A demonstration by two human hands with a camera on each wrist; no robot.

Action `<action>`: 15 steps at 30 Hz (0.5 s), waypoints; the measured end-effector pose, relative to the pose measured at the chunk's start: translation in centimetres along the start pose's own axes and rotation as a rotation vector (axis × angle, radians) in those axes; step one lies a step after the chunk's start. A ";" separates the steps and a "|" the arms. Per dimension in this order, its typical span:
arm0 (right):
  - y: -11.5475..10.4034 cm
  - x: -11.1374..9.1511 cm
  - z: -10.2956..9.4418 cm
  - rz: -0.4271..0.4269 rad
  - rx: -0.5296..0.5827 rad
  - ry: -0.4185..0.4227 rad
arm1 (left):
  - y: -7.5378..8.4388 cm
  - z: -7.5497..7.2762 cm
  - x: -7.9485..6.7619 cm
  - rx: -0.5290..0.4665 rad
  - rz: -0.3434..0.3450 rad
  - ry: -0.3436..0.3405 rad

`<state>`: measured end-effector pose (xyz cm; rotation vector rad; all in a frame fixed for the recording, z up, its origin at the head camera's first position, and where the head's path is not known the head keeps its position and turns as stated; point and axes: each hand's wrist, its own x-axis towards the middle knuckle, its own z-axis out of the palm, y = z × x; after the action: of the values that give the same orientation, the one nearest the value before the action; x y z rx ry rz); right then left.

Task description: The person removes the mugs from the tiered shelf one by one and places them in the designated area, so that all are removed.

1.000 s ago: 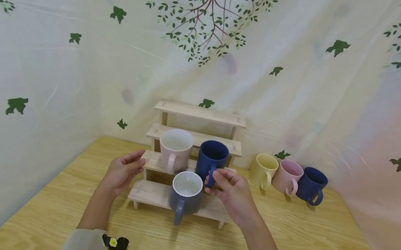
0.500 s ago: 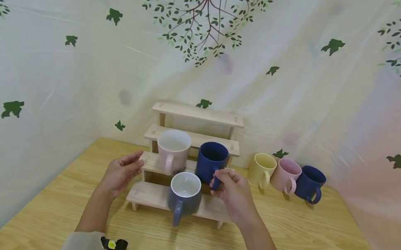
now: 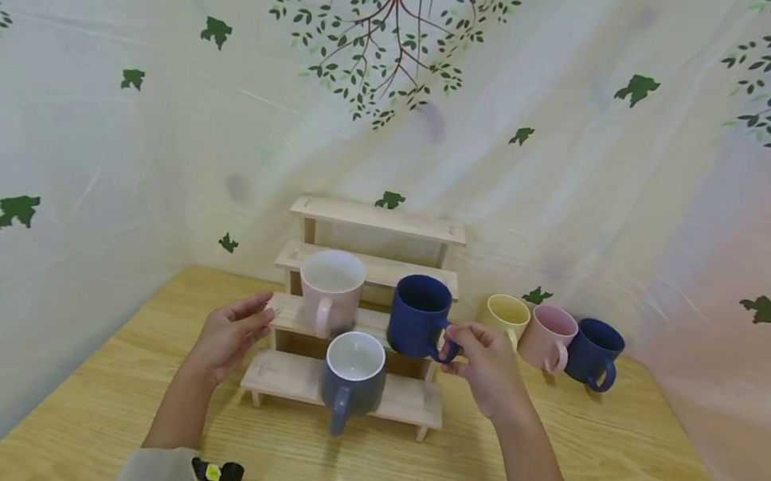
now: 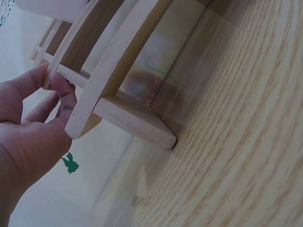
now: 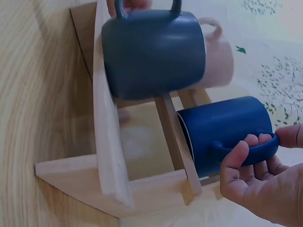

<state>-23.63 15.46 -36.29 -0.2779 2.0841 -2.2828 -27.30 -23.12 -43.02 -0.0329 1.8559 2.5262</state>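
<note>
Right hand [image 3: 489, 370] clamped on handle of blue mug [image 3: 416, 320]; left hand [image 3: 229, 336] pinches left end of wooden stand [image 3: 413, 398]. Advisable: brace stand, hold mug level, clear of near grey mug [image 3: 356, 388].

Your dark-blue cylindrical mug [image 3: 414, 324] looked smooth and matt. Your pale, stepped wooden rack [image 3: 278, 373] looked matt too.

Yellow mug [image 3: 508, 312] partly hidden behind right grip [image 3: 489, 368]

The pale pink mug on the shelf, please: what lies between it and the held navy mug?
A bare stretch of pale wooden step, in the head view.
</note>
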 end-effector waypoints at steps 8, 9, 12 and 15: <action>-0.9 -0.5 -2.6 -0.066 -0.008 0.001 | -0.1 0.1 -0.1 0.006 -0.005 -0.007; -1.2 -0.6 -3.0 -0.073 -0.004 0.008 | 0.0 0.1 -0.1 0.003 -0.006 -0.006; -2.0 -1.0 -3.9 -0.089 0.007 0.029 | 0.0 0.1 0.0 -0.010 -0.008 0.001; -2.6 -1.4 -4.9 -0.102 0.013 0.042 | -0.1 0.0 0.1 -0.032 -0.012 0.014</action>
<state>-22.77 20.70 -34.23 -0.3464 2.1214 -2.3787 -27.36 -23.06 -43.09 -0.0609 1.8146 2.5545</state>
